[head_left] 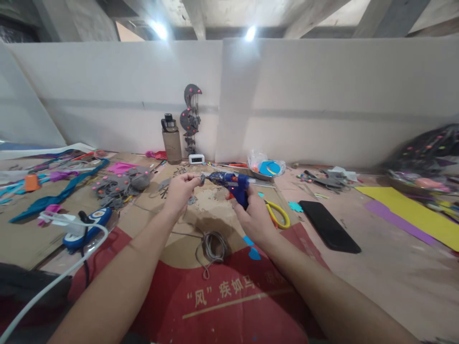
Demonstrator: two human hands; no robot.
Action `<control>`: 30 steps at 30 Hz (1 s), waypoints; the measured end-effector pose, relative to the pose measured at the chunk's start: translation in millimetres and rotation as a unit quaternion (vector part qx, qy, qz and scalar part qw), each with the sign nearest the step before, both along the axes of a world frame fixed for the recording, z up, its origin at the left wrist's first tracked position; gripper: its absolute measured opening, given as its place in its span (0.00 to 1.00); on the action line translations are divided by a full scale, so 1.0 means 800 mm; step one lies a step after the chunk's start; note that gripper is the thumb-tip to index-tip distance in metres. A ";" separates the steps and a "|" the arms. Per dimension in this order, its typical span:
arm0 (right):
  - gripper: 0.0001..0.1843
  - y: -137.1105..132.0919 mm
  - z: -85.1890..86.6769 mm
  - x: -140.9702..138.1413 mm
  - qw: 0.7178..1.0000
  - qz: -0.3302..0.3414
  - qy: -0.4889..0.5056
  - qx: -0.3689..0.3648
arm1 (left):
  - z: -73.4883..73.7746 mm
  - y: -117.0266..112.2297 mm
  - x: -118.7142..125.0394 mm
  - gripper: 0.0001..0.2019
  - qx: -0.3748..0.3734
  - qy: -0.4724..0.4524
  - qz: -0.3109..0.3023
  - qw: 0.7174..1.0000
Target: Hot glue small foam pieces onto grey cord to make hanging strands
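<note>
My right hand (255, 215) is wrapped round the handle of a blue hot glue gun (234, 184), its nozzle pointing left. My left hand (182, 188) pinches a small grey piece (202, 179) right at the nozzle tip; whether the two touch I cannot tell. Below the hands, a coil of grey cord (214, 247) lies on a red and brown cardboard sheet (229, 306). Yellow-handled scissors (283, 217) rest just right of my right hand, partly hidden by it. Small blue cut-outs (254, 253) lie beneath my right wrist.
A black phone (329, 226) lies at right, near yellow sheets (412, 210). At left sits a blue power strip (89, 229) with a white cable crossing my left forearm's side. A bottle (172, 143), a hanging grey moon ornament (190, 114) and a small clock (196, 159) stand along the back.
</note>
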State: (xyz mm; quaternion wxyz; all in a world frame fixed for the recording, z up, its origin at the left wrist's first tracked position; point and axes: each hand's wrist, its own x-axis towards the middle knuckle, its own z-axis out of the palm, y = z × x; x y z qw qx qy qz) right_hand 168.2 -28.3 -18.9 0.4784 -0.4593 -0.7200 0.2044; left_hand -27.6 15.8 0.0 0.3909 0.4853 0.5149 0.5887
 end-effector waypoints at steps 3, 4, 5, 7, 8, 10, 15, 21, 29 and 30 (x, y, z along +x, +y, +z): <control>0.17 0.017 -0.013 0.006 0.996 -0.005 0.042 -0.078 | -0.008 0.006 -0.004 0.09 -0.016 0.022 0.005 1.000; 0.17 0.023 -0.017 0.008 0.995 -0.008 0.043 -0.095 | -0.009 0.007 -0.005 0.08 -0.007 0.029 0.012 0.999; 0.17 0.028 -0.020 0.010 0.994 -0.015 0.036 -0.106 | -0.010 0.007 -0.005 0.08 0.006 0.035 0.017 0.999; 0.14 0.037 -0.023 0.014 0.992 -0.031 0.003 -0.124 | -0.010 0.008 -0.004 0.08 0.031 0.039 0.013 0.999; 0.13 0.041 -0.024 0.016 0.990 -0.035 -0.021 -0.135 | -0.010 0.008 -0.003 0.09 0.038 0.034 0.004 0.999; 0.09 0.047 -0.026 0.018 0.985 -0.031 -0.076 -0.153 | -0.010 0.008 -0.001 0.10 0.045 0.020 -0.012 0.999; 0.04 0.046 -0.026 0.018 0.976 -0.046 -0.194 -0.084 | -0.010 0.007 0.003 0.10 0.064 0.016 -0.039 0.997; 0.08 0.024 0.000 -0.013 0.999 -0.041 -0.019 0.013 | -0.004 -0.005 0.011 0.08 0.108 0.071 -0.032 0.991; 0.21 0.026 0.026 -0.071 0.860 0.188 0.408 -0.244 | 0.003 -0.019 0.014 0.04 0.163 0.143 0.006 0.976; 0.22 0.026 0.026 -0.073 0.854 0.186 0.412 -0.258 | 0.003 -0.018 0.013 0.04 0.153 0.132 0.009 0.979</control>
